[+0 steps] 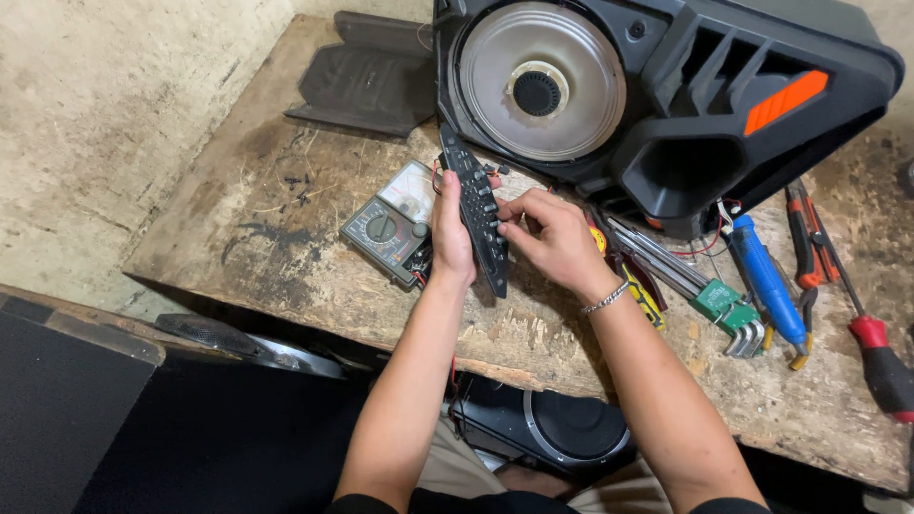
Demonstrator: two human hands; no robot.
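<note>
A long black control panel (476, 205) with buttons and knobs is held on edge over the wooden workbench (286, 266). My left hand (448, 231) grips its left side from behind. My right hand (550, 236), with a chain bracelet at the wrist, has its fingertips on the panel's buttons. A large black speaker housing (666, 86) with a silver round driver and an orange stripe lies just behind the panel.
An analog multimeter (390, 224) lies left of my left hand. To the right lie a green hex key set (728, 309), a blue tool (766, 281), pliers and a red-handled screwdriver (881, 357). A dark plastic cover (367, 76) lies at the back left. Another speaker part (562, 428) sits below the bench.
</note>
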